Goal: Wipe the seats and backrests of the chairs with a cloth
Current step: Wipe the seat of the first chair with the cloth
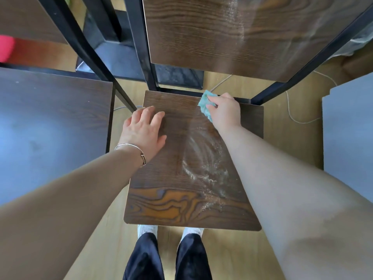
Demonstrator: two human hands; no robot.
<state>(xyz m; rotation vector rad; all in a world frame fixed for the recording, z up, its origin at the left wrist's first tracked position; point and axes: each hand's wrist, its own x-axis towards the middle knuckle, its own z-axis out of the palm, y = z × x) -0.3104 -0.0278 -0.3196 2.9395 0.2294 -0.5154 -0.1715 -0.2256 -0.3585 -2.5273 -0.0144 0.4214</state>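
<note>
A crumpled teal cloth (205,106) sits at the far right corner of the dark wood-grain chair seat (187,190), pinched in the right hand (225,112). The left hand (144,128) rests flat on the seat's left side, fingers (156,116) spread wide. Pale wet streaks mark the seat and wooden backrest (232,35) beyond.

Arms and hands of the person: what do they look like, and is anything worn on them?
No sleeves show: the left arm and the right arm are bare up to the picture's edge. The left hand and the right hand wear no gloves, and I see no rings. One thing is worn: a thin silver-coloured bangle with a small clasp, on the left wrist.
</note>
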